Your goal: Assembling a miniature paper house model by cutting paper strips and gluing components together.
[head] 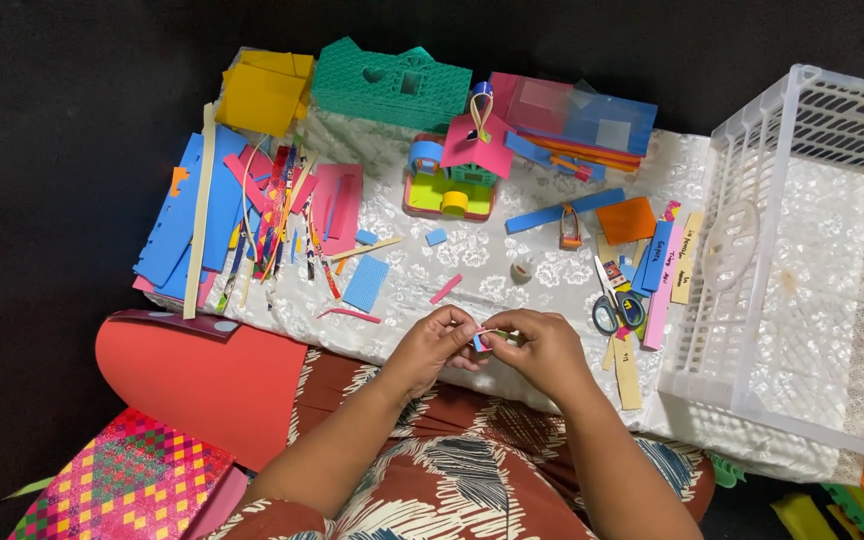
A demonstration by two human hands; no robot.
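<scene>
Pink strip (483,332) of thin foam, very small, pinched between both hands, low over white lacy cloth (472,255), just above person's lap. Left hand (434,347) fingers closed on one end. Right hand (542,348) fingers closed on other end. Tiny blue bit there too. White plastic basket (792,270) to right, on its side, mostly bare inside, see-through oval lid thing against its wall. Scissors (614,300) just beside right hand. Little foam house (457,165) farther back. Blue and pink scraps (252,215) piled at left.
</scene>
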